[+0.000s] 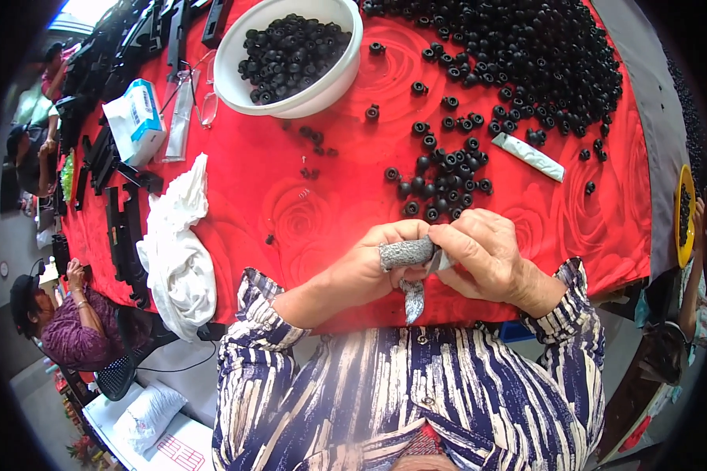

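Note:
My left hand (pixel 361 263) and my right hand (pixel 487 255) meet in front of my chest, at the near edge of the red table. Grey knitted finger covers (pixel 405 253) wrap fingers of the left hand. Its fingertips are pressed together against those of the right; whatever they hold is hidden. The right hand pinches a small flat grey-white piece (pixel 441 261), perhaps a blade, mostly covered by the fingers. Just beyond the hands lies a cluster of small round black parts (pixel 448 180) with ringed openings.
A large heap of the black parts (pixel 526 63) covers the far right. At the back stands a white bowl (pixel 291 110) of black parts. A white cloth (pixel 179 267), tissue pack (pixel 136 122), glasses (pixel 209 108) and long black pieces (pixel 122 235) lie left. A whitish bar (pixel 529 157) lies right.

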The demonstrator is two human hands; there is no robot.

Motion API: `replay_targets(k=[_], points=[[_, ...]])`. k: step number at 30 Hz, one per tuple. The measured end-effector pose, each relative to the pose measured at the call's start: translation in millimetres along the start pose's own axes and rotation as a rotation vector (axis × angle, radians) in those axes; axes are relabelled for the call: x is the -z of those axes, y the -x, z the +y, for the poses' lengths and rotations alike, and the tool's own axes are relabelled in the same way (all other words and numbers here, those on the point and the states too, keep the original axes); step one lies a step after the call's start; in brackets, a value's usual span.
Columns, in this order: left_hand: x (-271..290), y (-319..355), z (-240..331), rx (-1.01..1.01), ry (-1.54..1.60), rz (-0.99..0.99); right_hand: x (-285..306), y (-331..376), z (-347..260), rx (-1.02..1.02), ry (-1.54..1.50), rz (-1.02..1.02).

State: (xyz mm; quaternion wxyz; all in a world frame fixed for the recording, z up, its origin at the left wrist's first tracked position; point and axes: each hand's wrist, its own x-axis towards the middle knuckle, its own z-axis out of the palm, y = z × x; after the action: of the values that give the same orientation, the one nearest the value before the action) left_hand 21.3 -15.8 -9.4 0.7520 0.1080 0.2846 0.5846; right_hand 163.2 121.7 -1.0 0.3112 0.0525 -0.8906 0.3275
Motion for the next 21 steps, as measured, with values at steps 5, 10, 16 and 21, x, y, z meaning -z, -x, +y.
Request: replay_targets(k=[5, 10, 16, 21], points=[[7, -5, -5, 0.041, 0.175, -0.045, -6, 7, 3, 0.076, 0.069, 0.081], [12, -8, -6, 0.044, 0.187, -0.039, -6, 3, 1, 0.118, 0.12, 0.102], [2, 3, 20, -0.213, -0.068, 0.057, -3, 0, -2, 0.181, 0.124, 0.146], [-23, 14, 102, -0.867, -0.977, 0.682, -2, 4, -1, 0.108, 0.097, 0.147]])
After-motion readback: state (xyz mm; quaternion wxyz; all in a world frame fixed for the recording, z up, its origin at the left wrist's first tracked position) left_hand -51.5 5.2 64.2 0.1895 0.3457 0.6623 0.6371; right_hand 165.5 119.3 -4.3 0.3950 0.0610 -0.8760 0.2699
